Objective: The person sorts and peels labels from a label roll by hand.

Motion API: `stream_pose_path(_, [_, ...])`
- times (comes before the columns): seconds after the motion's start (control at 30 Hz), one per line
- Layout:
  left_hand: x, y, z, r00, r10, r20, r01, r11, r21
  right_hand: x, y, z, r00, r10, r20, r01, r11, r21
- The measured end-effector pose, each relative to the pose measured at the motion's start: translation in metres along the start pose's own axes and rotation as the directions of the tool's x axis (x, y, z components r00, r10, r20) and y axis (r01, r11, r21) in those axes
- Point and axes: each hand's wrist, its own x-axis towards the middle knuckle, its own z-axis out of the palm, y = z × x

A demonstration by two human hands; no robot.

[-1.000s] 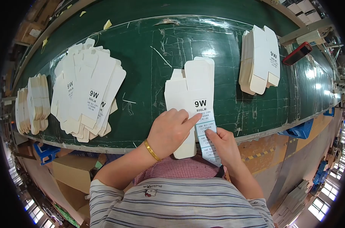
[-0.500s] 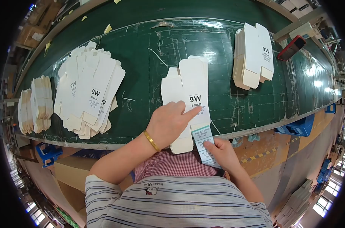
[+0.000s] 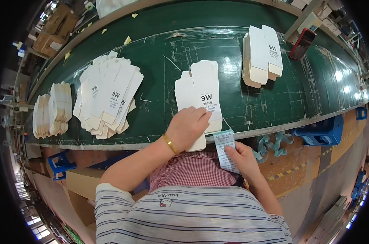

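A stack of flat white cartons point(image 3: 205, 77) printed "9W 800LM" lies before me, its near end reaching over the table edge. My left hand point(image 3: 189, 125) rests on the top carton, fingers lying forward and fingertips touching the small printed label point(image 3: 211, 108) under the "800LM" line. Just right of the stack, my right hand point(image 3: 243, 159) grips a strip of pale blue printed labels point(image 3: 224, 140) between thumb and fingers. The strip's upper end stands free near the table edge; part of its lower end is behind the hand.
A fanned pile of cartons point(image 3: 107, 93) lies to the left, with upright bundles point(image 3: 50, 110) beyond it. Another carton stack point(image 3: 259, 53) sits at the right, near a red-edged phone point(image 3: 302, 44). Curled blue backing strip point(image 3: 274, 144) hangs below the edge, by a blue stool point(image 3: 322, 132).
My left index finger has drawn back from its outstretched position across the label, uncovering more print. The label strip and right hand stay close beside the stack. The camera view has shifted.
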Motion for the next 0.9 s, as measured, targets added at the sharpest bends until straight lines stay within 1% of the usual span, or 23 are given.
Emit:
stream_pose_path(0.1, [0.007, 0.002, 0.002, 0.994, 0.078, 0.081, -0.085, 0.992, 0.090, -0.005, -0.002, -0.001, 0.999, -0.048, 0.007, 0.048, 0.999, 0.014])
stream_pose_path(0.2, [0.007, 0.004, 0.005, 0.983, 0.147, 0.114, -0.162, 0.977, 0.142, -0.009, -0.008, 0.007, 0.997, -0.071, 0.011, 0.070, 0.996, 0.052])
stream_pose_path(0.27, [0.008, 0.002, -0.004, 0.978, 0.182, 0.106, -0.198, 0.967, 0.163, -0.009, -0.009, 0.012, 0.995, -0.095, 0.022, 0.094, 0.995, 0.026])
stream_pose_path(0.3, [0.009, -0.001, -0.020, 0.977, 0.208, 0.057, -0.215, 0.960, 0.177, -0.012, -0.012, 0.015, 0.994, -0.103, 0.030, 0.102, 0.995, 0.022])
stream_pose_path(0.37, [0.009, -0.007, -0.060, 0.973, 0.231, 0.015, -0.230, 0.957, 0.176, -0.014, -0.014, 0.020, 0.993, -0.109, 0.036, 0.109, 0.994, 0.015])
stream_pose_path(0.43, [-0.007, -0.020, -0.100, 0.977, 0.214, -0.010, -0.207, 0.955, 0.213, -0.015, -0.014, 0.022, 0.994, -0.102, 0.044, 0.102, 0.995, 0.015])
stream_pose_path(0.5, [-0.035, -0.043, -0.132, 0.979, 0.200, -0.024, -0.182, 0.928, 0.326, -0.016, -0.014, 0.023, 0.993, -0.112, 0.047, 0.112, 0.994, 0.007])
stream_pose_path(0.57, [-0.068, -0.069, -0.161, 0.989, 0.148, 0.026, -0.144, 0.887, 0.439, -0.015, -0.014, 0.023, 0.990, -0.126, 0.061, 0.126, 0.992, 0.008])
stream_pose_path(0.6, [-0.079, -0.078, -0.170, 0.994, 0.097, 0.060, -0.113, 0.862, 0.494, -0.013, -0.014, 0.023, 0.988, -0.137, 0.066, 0.137, 0.991, 0.000])
stream_pose_path(0.67, [-0.091, -0.072, -0.169, 0.997, -0.069, -0.044, 0.082, 0.879, 0.469, -0.011, -0.013, 0.022, 0.985, -0.157, 0.076, 0.159, 0.987, -0.015])
stream_pose_path(0.7, [-0.098, -0.063, -0.165, 0.983, -0.159, -0.091, 0.183, 0.873, 0.452, -0.010, -0.013, 0.022, 0.982, -0.170, 0.083, 0.173, 0.984, -0.037])
stream_pose_path(0.73, [-0.097, -0.047, -0.151, 0.959, -0.252, -0.126, 0.276, 0.931, 0.237, -0.008, -0.014, 0.023, 0.979, -0.181, 0.093, 0.187, 0.981, -0.058])
stream_pose_path(0.77, [-0.093, -0.030, -0.136, 0.925, -0.362, -0.114, 0.362, 0.932, -0.023, -0.011, -0.019, 0.026, 0.978, -0.188, 0.092, 0.193, 0.980, -0.045])
stream_pose_path(0.8, [-0.083, -0.008, -0.118, 0.873, -0.486, -0.035, 0.450, 0.832, -0.324, -0.012, -0.020, 0.028, 0.975, -0.198, 0.096, 0.205, 0.976, -0.069])
stream_pose_path(0.83, [-0.073, 0.010, -0.101, 0.858, -0.508, 0.080, 0.471, 0.713, -0.519, -0.012, -0.022, 0.029, 0.972, -0.210, 0.102, 0.219, 0.971, -0.094])
stream_pose_path(0.87, [-0.062, 0.025, -0.082, 0.877, -0.465, 0.122, 0.436, 0.660, -0.612, -0.013, -0.022, 0.030, 0.969, -0.221, 0.108, 0.233, 0.965, -0.118])
stream_pose_path(0.9, [-0.052, 0.039, -0.064, 0.906, -0.412, 0.099, 0.368, 0.649, -0.666, -0.014, -0.022, 0.029, 0.961, -0.252, 0.111, 0.267, 0.951, -0.158])
